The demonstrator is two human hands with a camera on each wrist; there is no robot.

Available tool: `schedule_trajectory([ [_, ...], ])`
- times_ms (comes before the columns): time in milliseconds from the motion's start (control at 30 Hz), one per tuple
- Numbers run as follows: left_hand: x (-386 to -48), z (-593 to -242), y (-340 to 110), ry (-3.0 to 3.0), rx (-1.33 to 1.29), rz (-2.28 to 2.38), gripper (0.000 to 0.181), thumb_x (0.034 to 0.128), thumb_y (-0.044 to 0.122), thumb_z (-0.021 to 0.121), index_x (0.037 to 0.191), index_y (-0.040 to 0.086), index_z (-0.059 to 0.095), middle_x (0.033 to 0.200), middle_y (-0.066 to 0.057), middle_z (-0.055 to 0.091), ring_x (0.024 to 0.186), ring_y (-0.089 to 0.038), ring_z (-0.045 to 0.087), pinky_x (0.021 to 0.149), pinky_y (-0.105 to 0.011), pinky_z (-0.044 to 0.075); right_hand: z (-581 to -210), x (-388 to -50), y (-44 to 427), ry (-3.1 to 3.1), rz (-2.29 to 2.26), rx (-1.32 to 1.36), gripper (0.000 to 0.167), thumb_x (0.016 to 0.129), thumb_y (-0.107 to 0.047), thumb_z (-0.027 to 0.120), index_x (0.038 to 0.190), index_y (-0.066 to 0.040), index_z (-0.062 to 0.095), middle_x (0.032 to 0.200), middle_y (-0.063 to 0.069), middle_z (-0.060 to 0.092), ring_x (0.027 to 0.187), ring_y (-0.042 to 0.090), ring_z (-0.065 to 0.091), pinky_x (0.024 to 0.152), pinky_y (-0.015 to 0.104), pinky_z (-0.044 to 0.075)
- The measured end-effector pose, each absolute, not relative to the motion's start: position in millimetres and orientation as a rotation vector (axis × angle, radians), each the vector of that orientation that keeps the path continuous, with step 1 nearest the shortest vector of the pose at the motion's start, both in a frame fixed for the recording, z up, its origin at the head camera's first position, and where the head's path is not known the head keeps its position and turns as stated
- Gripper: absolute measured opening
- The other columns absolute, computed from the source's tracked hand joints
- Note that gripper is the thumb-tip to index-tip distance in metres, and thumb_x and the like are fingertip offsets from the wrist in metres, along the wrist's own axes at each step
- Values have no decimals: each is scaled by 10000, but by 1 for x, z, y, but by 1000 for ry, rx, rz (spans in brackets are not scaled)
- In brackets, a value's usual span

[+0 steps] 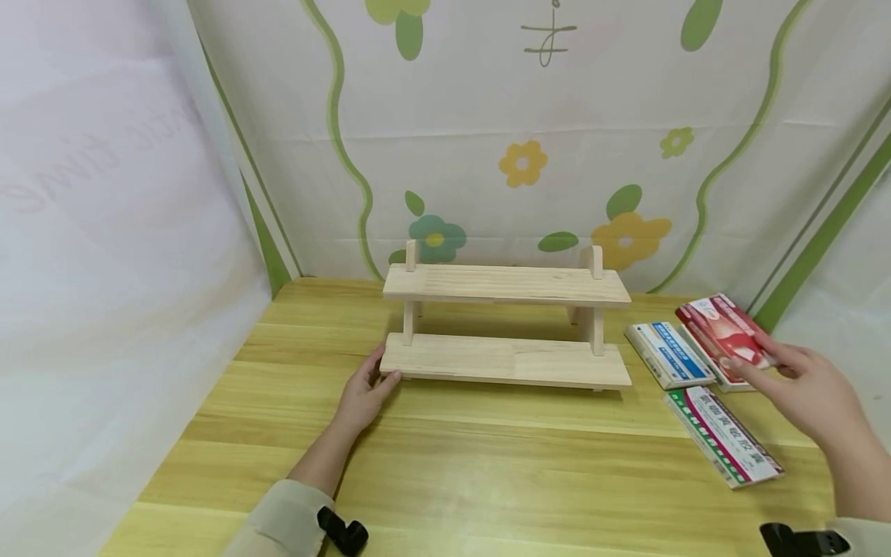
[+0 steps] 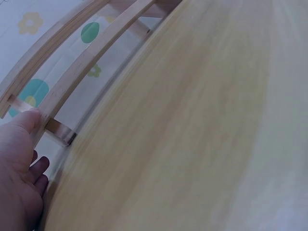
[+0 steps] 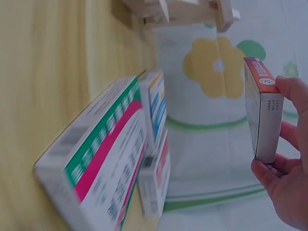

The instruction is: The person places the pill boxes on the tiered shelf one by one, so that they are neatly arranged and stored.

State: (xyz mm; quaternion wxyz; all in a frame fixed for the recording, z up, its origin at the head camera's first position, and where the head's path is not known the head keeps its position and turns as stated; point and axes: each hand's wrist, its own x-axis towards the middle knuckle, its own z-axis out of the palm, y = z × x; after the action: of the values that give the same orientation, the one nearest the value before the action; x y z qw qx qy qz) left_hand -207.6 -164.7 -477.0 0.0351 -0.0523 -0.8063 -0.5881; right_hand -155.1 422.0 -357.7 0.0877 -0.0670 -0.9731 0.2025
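A two-tier wooden shelf point(image 1: 508, 360) stands on the table near the back. My left hand point(image 1: 363, 393) grips the left end of its lower board; in the left wrist view the thumb point(image 2: 30, 118) lies against the board's end. At the right, my right hand point(image 1: 810, 387) pinches a red-and-white medicine box point(image 1: 720, 325) by its edges. The right wrist view shows this box point(image 3: 267, 115) held above the others. Below it lies another red-and-white box point(image 3: 156, 180), partly hidden. A blue-and-white box point(image 1: 670, 356) and a green, magenta and white box point(image 1: 727, 437) lie beside them.
The wooden table point(image 1: 487, 480) carries the shelf and boxes. Behind it hangs a white cloth point(image 1: 452, 100) with flower prints. More white cloth hangs at the left point(image 1: 104, 309) and right sides.
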Motion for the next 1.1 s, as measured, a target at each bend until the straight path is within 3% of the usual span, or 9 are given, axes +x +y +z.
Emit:
schedule_trajectory([
  [133,-208,-478,-165,-2474,-171,-1813,681,976,245,622,1533,46,284,1596,-158,289,1475,-325,281,1215,-468,246,-345,-168,402,-2906,615,-123,831,930,-510,604,1532,-56,254,1364,405,363,1085,527,402,698,546,426],
  [267,-207,-477,-165,-2481,-167,-1799,689,973,254,626,1532,40,284,1588,-165,303,1466,-328,300,1207,-475,259,-333,-179,381,-2924,662,-51,832,922,-525,602,1546,-105,245,1462,409,284,1207,621,321,808,740,370],
  [333,-207,-477,-165,-2486,-166,-1795,693,972,255,626,1534,42,282,1587,-161,306,1465,-322,304,1205,-474,266,-328,-185,371,-2931,690,-23,822,922,-527,598,1545,-110,259,1490,403,249,1228,644,297,835,777,345],
  [733,-208,-475,-164,-2471,-165,-1818,690,974,230,623,1538,45,271,1592,-150,300,1471,-302,296,1210,-456,261,-314,-212,305,-2926,772,115,812,905,-589,591,1537,-163,313,1464,318,352,1225,500,416,851,696,420],
  [1100,-206,-474,-163,-2455,-152,-1829,673,970,204,629,1531,46,294,1578,-169,322,1462,-307,314,1210,-462,264,-303,-237,247,-2992,866,267,826,883,-624,602,1539,-210,319,1532,281,297,1323,476,403,999,680,391],
])
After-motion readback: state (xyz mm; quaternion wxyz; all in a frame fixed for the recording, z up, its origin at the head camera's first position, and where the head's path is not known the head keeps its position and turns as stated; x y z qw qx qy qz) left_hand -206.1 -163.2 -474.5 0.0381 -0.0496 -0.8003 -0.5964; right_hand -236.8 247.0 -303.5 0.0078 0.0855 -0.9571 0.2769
